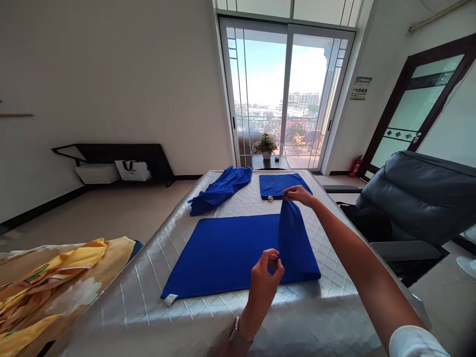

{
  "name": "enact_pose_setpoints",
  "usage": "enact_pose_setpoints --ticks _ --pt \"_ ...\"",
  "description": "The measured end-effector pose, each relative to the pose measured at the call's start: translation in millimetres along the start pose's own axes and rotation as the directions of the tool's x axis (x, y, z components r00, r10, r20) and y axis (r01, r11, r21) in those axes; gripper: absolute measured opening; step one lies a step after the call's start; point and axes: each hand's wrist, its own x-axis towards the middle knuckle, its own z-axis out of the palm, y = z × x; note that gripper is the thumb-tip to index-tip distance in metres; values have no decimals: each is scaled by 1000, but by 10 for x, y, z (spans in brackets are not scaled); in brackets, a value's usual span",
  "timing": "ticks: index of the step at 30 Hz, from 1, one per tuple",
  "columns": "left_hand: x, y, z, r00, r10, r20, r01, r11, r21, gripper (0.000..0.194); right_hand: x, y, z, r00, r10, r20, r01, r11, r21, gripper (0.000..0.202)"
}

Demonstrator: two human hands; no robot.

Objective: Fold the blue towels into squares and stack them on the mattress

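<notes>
A large blue cloth [226, 258] lies spread flat on the quilted silver mattress, with a white tag at its near left corner. Its right end is lifted and folded over to the left. My right hand [299, 195] pinches the far corner of that raised end, with the arm stretched out. Lower down, my left hand [267, 272] is closed in a pinch on the near part of the same raised edge. Behind lies a folded blue cloth [271, 184] with a small tag, partly covered by my right hand. A crumpled blue cloth [223, 191] rests at the far left.
The mattress [141, 292] fills the foreground. Yellow and tan fabric [67, 277] is heaped at the left. A dark recliner [420, 208] stands close on the right. Beyond the mattress, a potted plant [267, 146] sits on a small table before sliding glass doors [288, 99].
</notes>
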Motion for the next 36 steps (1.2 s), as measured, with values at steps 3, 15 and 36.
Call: enact_pose_setpoints --ticks 3,15,36 --pt "-170 -251 -702 982 -116 -151 124 991 44 22 234 -299 723 991 -114 67 117 992 -40 17" --pt "-464 -1177 -2394 808 -262 -527 481 811 334 41 781 -1186 3349 910 -315 270 407 802 -437 27" --pt "-502 -1554 -2374 896 -127 -426 408 617 673 32 658 -1171 3334 855 -429 293 517 756 -403 26"
